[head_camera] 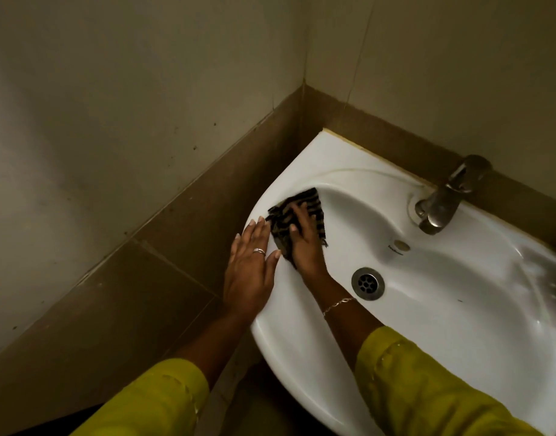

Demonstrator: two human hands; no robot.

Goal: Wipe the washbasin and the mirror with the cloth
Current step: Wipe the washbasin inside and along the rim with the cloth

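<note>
Washbasin wipe in progress, white basin set in a tiled corner. Cloth, dark striped, lies on the basin's left inner slope under the right hand. Right fingers spread flat on top of the cloth, pressing rather than pinching, likely to keep a broad patch of fabric on the curved wall. Cloth edges stick out past the fingertips and beside the palm. Left hand rests open on the rim just left of the cloth, fingers extended, thumb near the cloth's lower corner, holding nothing; probably a brace while leaning in. Tap and drain lie well right of the right fingers. Mirror not in view, so that part reads as still pending.
</note>
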